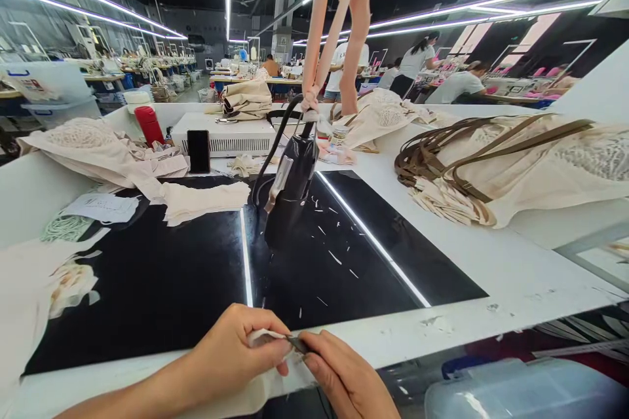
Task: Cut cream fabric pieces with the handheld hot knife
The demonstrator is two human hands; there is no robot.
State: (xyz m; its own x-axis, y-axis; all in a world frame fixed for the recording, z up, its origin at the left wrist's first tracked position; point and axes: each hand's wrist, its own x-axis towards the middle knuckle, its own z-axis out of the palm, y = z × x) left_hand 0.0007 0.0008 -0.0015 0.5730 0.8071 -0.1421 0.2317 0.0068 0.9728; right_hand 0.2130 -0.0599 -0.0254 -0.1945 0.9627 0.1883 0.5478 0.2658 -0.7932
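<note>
My left hand (240,350), at the near edge of the table, pinches a pale cream piece of fabric (263,335) between thumb and fingers. More of that cloth hangs below the hand, partly out of frame. Close beside it, my right hand (346,373) is closed around a small dark metal tool (297,343) that looks like thread snips. Its tip points left and meets the fabric at my left fingertips. The rest of the tool is hidden in my right palm. Beyond both hands lies a glossy black mat (196,275) with several thin white scraps (335,257) scattered on it.
A black corded device (289,196) hangs from tied pink straps (322,33) over the mat. Cream garments (88,150) lie at left; a pile with brown straps (442,157) is at right. A phone (198,152) leans against a white box (236,134). Co-workers sit farther back.
</note>
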